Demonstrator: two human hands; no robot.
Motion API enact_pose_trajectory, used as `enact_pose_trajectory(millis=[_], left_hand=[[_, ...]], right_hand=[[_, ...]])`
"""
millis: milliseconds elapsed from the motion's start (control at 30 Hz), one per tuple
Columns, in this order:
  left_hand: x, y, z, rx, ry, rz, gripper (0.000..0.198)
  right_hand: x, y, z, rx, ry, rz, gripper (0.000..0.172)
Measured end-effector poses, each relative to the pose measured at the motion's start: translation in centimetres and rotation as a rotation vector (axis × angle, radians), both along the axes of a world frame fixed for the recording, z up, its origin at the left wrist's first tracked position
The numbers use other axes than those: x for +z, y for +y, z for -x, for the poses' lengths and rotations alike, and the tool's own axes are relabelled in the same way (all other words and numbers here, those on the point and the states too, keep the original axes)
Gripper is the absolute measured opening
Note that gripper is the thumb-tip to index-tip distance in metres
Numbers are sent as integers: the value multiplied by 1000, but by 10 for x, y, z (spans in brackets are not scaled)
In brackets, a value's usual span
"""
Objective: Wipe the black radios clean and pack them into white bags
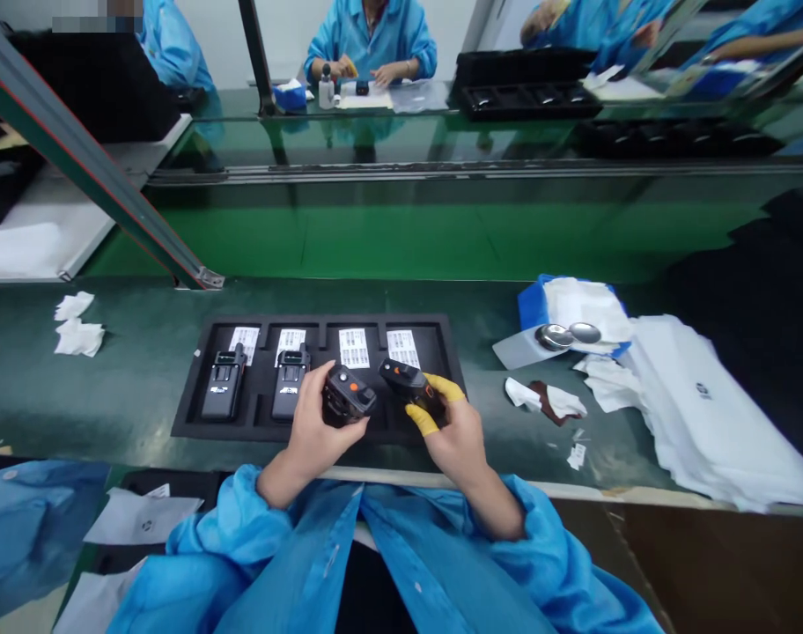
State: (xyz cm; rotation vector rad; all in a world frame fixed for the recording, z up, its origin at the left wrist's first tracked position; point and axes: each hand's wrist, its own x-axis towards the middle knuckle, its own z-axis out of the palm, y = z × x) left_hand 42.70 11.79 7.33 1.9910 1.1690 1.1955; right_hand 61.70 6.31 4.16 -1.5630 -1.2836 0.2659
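Note:
My left hand grips a black handheld radio with an orange dot on its end. In my right hand, with yellow covers on two fingers, is a second black radio. Both are held tilted above a black foam tray. Two more radios, one at the far left and one beside it, lie in the tray's left compartments. White printed labels sit along the back of the four compartments, the two right ones partly hidden by my hands and the held radios.
A blue box of white cloths, a bottle with a metal cap and crumpled wipes lie to the right, beside stacked white bags. A slanted metal post stands left. People in blue work across the bench.

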Motion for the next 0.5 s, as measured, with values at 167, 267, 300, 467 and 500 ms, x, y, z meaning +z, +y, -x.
enact_pose_trajectory(millis=[167,267,300,467,500], left_hand=[[-1,5,3,7,100,-295,65],[0,7,3,24,140,-382,60],[1,6,3,32,139,-368,57],[10,4,0,26,-108,174,71],[12,4,-1,19,-201,327,74]], right_hand=[[-7,-9,8,46,124,-87,30],[-11,-11,9,52,170,-96,30],[-13,-11,9,52,186,-92,29],[-9,-12,12,113,468,-35,43],[-5,-12,12,151,593,-10,47]])
